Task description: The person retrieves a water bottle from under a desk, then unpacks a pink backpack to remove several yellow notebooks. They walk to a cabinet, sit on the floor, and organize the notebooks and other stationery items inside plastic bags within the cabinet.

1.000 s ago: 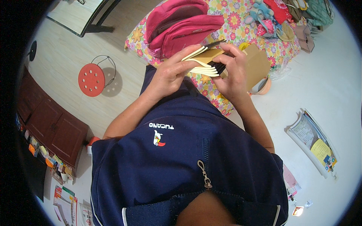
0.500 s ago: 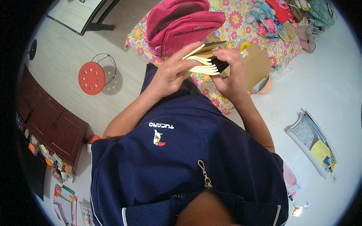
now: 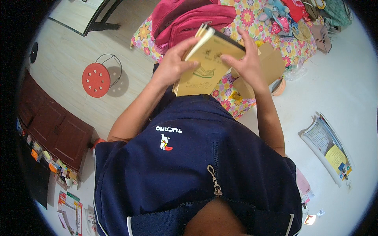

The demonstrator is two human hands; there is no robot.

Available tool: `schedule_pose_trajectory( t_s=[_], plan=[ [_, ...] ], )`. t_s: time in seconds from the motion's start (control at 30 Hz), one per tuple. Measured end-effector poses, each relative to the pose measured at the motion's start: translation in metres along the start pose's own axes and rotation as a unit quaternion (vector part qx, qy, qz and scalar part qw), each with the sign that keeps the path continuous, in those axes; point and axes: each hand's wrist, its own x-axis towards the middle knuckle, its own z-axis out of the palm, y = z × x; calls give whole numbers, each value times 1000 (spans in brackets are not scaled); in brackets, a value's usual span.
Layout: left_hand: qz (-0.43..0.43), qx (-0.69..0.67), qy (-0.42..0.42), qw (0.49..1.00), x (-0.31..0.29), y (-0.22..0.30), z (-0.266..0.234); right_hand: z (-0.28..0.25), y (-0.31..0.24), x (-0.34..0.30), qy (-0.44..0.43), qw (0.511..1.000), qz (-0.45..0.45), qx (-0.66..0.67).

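Pinching a stack of tan notebooks along its left edge, the left hand, in the head view, lays its thumb on the cover. The right hand spreads thumb and index finger at the opposite edge; its other fingers are hidden, so its grip cannot be told. Relative to the pink backpack: notebooks, just on the wearer's side; cardboard box, nearer the wearer, rightward; red stool, well leftward; floral cloth, beneath.

The hands hold a stack of tan notebooks beside a pink backpack.
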Motion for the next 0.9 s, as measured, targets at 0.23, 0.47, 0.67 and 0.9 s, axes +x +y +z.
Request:
schedule_pose_trajectory(
  t_s=[0.23,0.47,0.67,0.9],
  plan=[
    [-50,-202,-18,978,45,-20,-13,43,43,-46,-63,692,341,633],
    [-143,-305,-61,939,53,-32,-17,63,28,-49,21,731,287,619],
    [-292,-302,-52,906,56,-48,-13,72,25,-66,69,690,338,636],
    [-320,-148,-53,934,71,-145,-27,139,81,-103,176,602,392,673]
  ],
)
